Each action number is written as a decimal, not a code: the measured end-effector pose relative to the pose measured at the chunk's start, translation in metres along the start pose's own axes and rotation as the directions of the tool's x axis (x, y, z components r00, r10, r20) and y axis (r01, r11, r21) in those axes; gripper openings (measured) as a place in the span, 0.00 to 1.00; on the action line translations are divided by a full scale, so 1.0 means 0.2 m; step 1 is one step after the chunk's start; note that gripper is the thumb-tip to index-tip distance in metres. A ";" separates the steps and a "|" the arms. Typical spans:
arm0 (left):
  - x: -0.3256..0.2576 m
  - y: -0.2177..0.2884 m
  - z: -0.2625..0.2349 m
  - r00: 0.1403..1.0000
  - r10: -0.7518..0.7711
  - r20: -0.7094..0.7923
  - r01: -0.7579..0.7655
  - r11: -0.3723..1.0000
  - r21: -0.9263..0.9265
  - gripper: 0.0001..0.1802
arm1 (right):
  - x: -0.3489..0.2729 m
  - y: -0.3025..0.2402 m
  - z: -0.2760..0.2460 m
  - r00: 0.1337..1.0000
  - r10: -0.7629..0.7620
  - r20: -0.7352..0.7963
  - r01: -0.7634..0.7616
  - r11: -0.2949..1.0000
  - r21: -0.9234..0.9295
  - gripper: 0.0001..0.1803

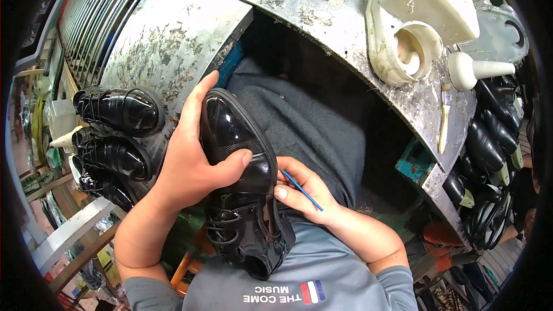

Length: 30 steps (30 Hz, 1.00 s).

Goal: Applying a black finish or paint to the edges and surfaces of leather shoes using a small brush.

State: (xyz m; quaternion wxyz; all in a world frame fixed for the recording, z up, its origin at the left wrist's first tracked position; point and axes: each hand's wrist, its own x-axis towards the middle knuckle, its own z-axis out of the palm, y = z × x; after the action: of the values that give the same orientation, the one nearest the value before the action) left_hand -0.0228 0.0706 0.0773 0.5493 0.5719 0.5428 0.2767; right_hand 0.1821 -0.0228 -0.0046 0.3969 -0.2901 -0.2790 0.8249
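Black shoe (pixel 258 174), pot (pixel 434 52) with pale contents (pixel 410 61)

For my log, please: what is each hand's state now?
Left hand: holding a glossy black lace-up shoe, thumb on top.
Right hand: closed, holding a slim blue rod.

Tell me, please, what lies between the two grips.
The head view shows a black lace-up shoe between the left grip and right grip; the right holds a thin blue stick.

We list: one shoe (pixel 227 124), between left hand (pixel 193 158) and right hand (pixel 315 187); three more shoes (pixel 115 152), left of it; brush (pixel 444 121), right, on bench (pixel 415 106), beside bottle (pixel 464 71).
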 end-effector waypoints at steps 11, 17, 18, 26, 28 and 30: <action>-0.04 -0.05 -0.03 1.000 -0.007 -0.027 0.011 0.991 0.135 0.55 | 0.04 0.03 0.07 0.989 0.036 -0.147 -0.050 0.994 -0.093 0.17; -0.03 -0.04 -0.04 1.000 -0.004 0.010 0.001 0.975 0.223 0.55 | 0.04 0.02 0.07 0.982 0.083 -0.168 -0.101 0.989 -0.104 0.15; -0.03 -0.04 -0.04 0.999 0.030 0.022 -0.035 0.958 0.286 0.55 | 0.03 0.02 0.07 0.983 0.065 -0.173 -0.080 0.993 -0.086 0.15; -0.02 -0.02 0.00 0.996 0.081 0.032 -0.087 0.934 0.347 0.56 | 0.02 -0.01 0.06 0.973 0.099 -0.208 -0.122 0.987 -0.102 0.15; -0.01 -0.02 0.00 0.994 0.103 0.037 -0.109 0.926 0.363 0.57 | 0.02 -0.01 0.05 0.969 0.107 -0.223 -0.141 0.979 -0.145 0.15; -0.01 -0.01 0.00 0.987 0.143 0.067 -0.158 0.899 0.409 0.60 | 0.01 -0.01 0.05 0.965 0.113 -0.235 -0.159 0.969 -0.191 0.14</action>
State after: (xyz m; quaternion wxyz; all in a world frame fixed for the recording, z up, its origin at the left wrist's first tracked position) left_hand -0.0244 0.0677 0.0754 0.4027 0.7199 0.5334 0.1872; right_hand 0.1745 -0.0218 0.0035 0.3352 -0.4392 -0.2968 0.7788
